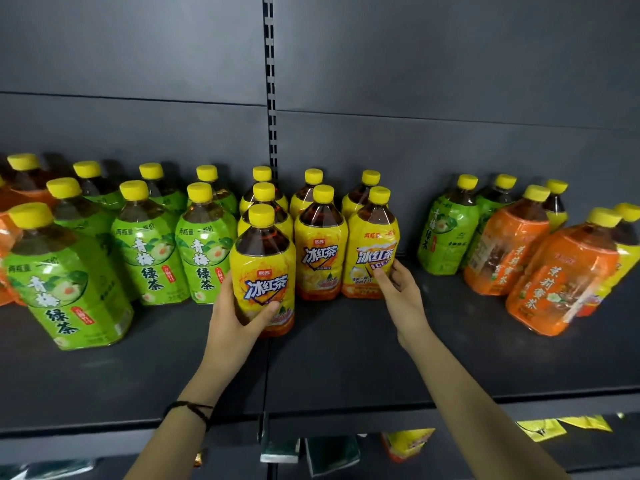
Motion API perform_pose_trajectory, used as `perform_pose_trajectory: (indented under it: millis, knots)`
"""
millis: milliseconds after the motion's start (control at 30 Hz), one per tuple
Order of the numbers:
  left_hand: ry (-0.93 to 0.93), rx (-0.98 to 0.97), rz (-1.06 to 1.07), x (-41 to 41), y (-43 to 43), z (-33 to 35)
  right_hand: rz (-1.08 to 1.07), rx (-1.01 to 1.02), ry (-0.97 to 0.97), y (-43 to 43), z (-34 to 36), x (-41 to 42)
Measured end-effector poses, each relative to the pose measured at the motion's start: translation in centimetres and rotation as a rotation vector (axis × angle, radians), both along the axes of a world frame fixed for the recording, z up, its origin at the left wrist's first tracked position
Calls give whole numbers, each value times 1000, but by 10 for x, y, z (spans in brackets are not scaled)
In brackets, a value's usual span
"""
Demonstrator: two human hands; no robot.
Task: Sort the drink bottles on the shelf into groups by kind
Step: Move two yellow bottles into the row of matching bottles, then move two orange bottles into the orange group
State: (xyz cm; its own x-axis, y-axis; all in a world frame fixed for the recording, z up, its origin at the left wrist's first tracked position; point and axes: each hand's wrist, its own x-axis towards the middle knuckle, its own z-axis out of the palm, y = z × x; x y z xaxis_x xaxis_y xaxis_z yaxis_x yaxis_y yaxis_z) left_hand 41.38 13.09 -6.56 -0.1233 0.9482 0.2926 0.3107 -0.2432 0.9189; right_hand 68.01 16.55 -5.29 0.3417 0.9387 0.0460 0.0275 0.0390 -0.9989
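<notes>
"Yellow labels in the middle. Who has which?"

"The left grip (235, 317) is wrapped round the front yellow bottle (263, 268), thumb across the label and fingers round its left side. The bottle is upright on the dark shelf (346, 362)."

"And the other one?"

"The right grip (403, 296) curls on the lower right side of the right-hand yellow bottle (372, 251), thumb on the label. It is also upright."

"Anything between them?"

"The middle yellow bottle (320, 251) stands between the two grips, with more yellow ones behind it."

"And further out?"

"The green bottles (149, 258) stand left of the left grip, the nearest just beside its fingers. The orange bottles (561, 275) stand well to the right of the right grip, with a few green ones near them."
</notes>
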Motion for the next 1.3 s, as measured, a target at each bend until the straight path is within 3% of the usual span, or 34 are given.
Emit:
perform_pose_trajectory:
  millis: [233,400,667,833,1033,1300]
  knots:
    - [67,-72,268,-7,-35,-9,-21,-48,-15,-38,-4,38]
    - [163,-97,325,6,-52,-1,-60,-49,6,-60,-5,89]
    - [45,-62,97,158,-56,5,-127,58,-132,-106,-5,194]
    - [-7,-15,-12,264,-43,10,-337,144,-188,-123,-4,265]
    - [55,-75,-91,331,-21,9,-163,147,-194,-101,2,294]
    - [9,-53,-153,385,34,28,-186,218,-246,-62,4,296]
